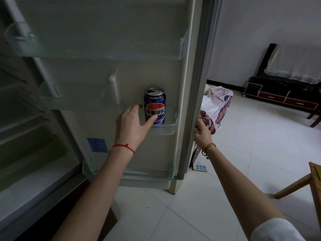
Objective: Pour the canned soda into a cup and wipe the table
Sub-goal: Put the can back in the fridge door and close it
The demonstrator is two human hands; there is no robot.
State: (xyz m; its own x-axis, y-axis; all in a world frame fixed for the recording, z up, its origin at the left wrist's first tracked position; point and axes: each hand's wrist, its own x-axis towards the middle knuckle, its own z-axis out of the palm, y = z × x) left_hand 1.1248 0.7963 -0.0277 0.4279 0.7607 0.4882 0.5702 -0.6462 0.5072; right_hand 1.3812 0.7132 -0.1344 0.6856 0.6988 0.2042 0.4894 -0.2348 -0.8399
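Task barely begun, I judge. My left hand (130,124) reaches with fingers spread, thumb tip touching the soda can (155,106), upright on the fridge door shelf (164,130); no grip yet. My right hand (202,132) is clamped on the door edge (194,101). Pouring, wiping all remain; no cup visible.

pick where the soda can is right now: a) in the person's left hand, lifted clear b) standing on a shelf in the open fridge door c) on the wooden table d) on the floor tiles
b: the soda can stands upright on a door shelf of the open fridge, while the left hand reaches for it with the fingers open and the thumb at its front, not yet lifting it.
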